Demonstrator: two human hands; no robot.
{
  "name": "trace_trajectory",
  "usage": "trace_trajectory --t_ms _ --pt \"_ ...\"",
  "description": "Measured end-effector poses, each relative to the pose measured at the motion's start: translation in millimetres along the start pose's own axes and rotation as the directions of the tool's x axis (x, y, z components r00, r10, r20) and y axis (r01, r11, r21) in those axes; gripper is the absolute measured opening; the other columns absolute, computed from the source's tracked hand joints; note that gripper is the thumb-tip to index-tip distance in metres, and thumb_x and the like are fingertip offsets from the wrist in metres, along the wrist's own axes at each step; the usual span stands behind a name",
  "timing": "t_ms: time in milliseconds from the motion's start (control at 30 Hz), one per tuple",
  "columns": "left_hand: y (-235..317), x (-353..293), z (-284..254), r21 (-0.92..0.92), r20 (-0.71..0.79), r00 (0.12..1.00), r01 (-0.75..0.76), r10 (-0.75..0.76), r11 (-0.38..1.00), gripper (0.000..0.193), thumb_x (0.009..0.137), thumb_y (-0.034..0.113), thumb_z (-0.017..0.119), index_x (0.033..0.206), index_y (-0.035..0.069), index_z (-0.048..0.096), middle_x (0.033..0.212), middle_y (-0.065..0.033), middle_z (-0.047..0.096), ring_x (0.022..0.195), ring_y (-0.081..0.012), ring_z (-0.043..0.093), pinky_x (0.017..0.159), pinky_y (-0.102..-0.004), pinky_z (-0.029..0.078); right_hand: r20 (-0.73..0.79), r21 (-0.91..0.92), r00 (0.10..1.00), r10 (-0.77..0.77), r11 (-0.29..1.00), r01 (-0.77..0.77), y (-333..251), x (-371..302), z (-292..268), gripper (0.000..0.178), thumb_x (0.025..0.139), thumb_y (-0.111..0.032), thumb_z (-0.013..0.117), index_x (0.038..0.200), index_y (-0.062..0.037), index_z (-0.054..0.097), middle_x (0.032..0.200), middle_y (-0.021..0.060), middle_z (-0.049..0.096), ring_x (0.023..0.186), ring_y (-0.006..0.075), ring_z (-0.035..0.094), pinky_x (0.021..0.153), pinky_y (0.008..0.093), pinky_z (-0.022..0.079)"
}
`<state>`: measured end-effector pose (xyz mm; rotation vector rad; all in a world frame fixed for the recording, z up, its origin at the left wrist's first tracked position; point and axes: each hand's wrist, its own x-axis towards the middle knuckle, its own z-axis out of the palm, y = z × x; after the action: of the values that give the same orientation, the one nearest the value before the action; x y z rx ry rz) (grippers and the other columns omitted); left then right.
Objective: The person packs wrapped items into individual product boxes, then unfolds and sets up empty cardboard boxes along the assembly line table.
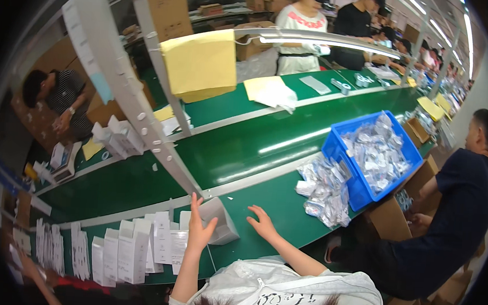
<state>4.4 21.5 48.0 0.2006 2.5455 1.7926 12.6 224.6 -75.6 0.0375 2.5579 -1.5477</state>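
**Pale carton [225, 224] within reach of my two bare hands, low centre**

The carton rests tilted on the green worktop [274, 199], just below the middle of the frame, at the foot of the slanting metal post [145, 127]. One end looks uncovered, and I see a shaded hollow inside.

I judge it light and fairly stiff along its folded edges, but its thin walls would dent under a hard squeeze. The smooth card may slide a little, so I would take it by two opposite side walls, close to the corners, with flat fingers and modest pressure.

My left hand [199, 228] is upright over the carton's left side, fingers up and thumb spread away; I cannot tell whether the palm touches the card. My right hand [264, 226] is to the right, clear of the carton, its fingers apart and nothing in them.

Farther out, white cartons [140, 252] stand in a row at lower left, with a bundle of flatter ones [48, 247] beyond. Right of centre lies a heap of silvery packets [328, 197], against a blue bin [356, 195] filled with more. At the right edge, a co-worker in a dark shirt [453, 210] reaches into a brown box [388, 223].
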Motion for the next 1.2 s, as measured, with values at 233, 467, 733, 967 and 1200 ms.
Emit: trace_trajectory --t_ms 233,467,733,967,1200 --pt "-0.7 -14.3 -9.4 0.177 -0.218 0.874 -0.402 0.434 0.898 0.075 0.071 0.005 0.054 0.136 0.007 0.018 0.137 -0.0179 0.024 0.124 -0.0324 0.029 0.101 -0.0417 0.025 -0.256 0.58 0.922 -0.289 0.718 0.386 -114.9 -27.7 -22.5 0.048 0.081 -0.032 0.047 0.126 -0.0128 0.042 0.137 0.0106 0.029 0.129 0.0273 0.023 0.104 0.0418 0.019" --pt "60.8 -42.7 7.8 -0.606 0.01 0.914 -0.317 0.406 0.729 0.067 0.081 0.027 0.051 0.136 0.006 0.02 0.143 -0.0133 0.015 0.131 -0.028 0.018 0.106 -0.0423 0.014 -0.519 0.267 0.423 -0.743 0.329 0.906 -180.7 -42.2 -46.0 0.041 0.085 -0.036 0.042 0.122 -0.0196 0.047 0.137 0.0089 0.033 0.13 0.0272 0.021 0.104 0.0492 0.014" --pt "72.7 -61.8 24.0 -0.77 0.484 0.833 0.258 0.27 0.584 0.07 0.085 0.043 0.041 0.137 0.005 0.015 0.144 -0.0089 0.012 0.132 -0.0226 0.011 0.107 -0.0379 0.01 -0.154 -0.108 -0.014 -0.988 0.003 0.994 -171.0 -44.6 -27.7 0.042 0.086 -0.048 0.038 0.12 -0.0286 0.049 0.13 0.0154 0.04 0.132 0.0314 0.014 0.105 0.0505 0.008" --pt "61.6 -73.2 13.3 -0.752 0.599 0.764 0.437 0.237 0.493 0.075 0.085 0.05 0.039 0.137 0.004 0.013 0.144 -0.0091 0.01 0.133 -0.0213 0.009 0.108 -0.0353 0.009 -0.055 -0.29 0.087 -0.995 0.099 0.952 -160.2 -38.8 -32.2 0.041 0.085 -0.05 0.036 0.116 -0.0294 0.054 0.132 0.0101 0.04 0.133 0.0276 0.012 0.106 0.0501 0.006" --pt "42.0 -85.8 20.7 -0.795 0.476 0.804 0.219 0.357 0.565 0.074 0.087 0.054 0.034 0.137 0.003 0.015 0.144 -0.0095 0.012 0.132 -0.0208 0.011 0.107 -0.0347 0.011 -0.098 -0.148 0.289 -0.952 0.301 0.942 -161.2 -30.3 -28.4 0.048 0.087 -0.05 0.029 0.129 -0.028 0.04 0.137 0.0153 0.031 0.132 0.0367 0.008 0.105 0.0523 0.003"
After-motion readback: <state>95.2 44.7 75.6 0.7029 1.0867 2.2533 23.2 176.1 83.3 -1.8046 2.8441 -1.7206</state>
